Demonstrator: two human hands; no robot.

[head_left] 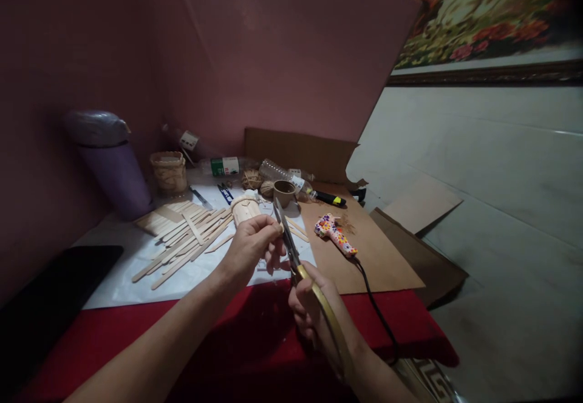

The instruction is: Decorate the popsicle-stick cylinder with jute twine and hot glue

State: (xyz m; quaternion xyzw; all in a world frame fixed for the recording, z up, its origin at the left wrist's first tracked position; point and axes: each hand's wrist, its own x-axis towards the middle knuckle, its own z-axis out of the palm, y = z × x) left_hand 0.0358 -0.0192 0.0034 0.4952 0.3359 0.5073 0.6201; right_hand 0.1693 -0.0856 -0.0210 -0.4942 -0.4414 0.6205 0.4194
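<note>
My right hand [316, 309] is wrapped round the gold handles of a large pair of scissors [290, 242], whose dark blades point up and away. Close beside the blades, the thumb and fingers of my left hand [259, 239] are pinched together at their tips. Whatever sits between them is too small to make out. Just behind my left hand stands a small pot covered in pale wood pieces [246, 207]. A brown cup [285, 192] lies beyond the scissor tips. Wooden craft sticks [182, 239] are spread in a loose pile to the left.
A flowered hot glue gun [336, 234] with a black cord lies on cardboard [378, 263] at the right. Behind are plastic bottles [282, 174], twine balls [252, 179] and a utility knife [331, 198]. A purple container [116, 175] and stick-covered pot [168, 172] stand left.
</note>
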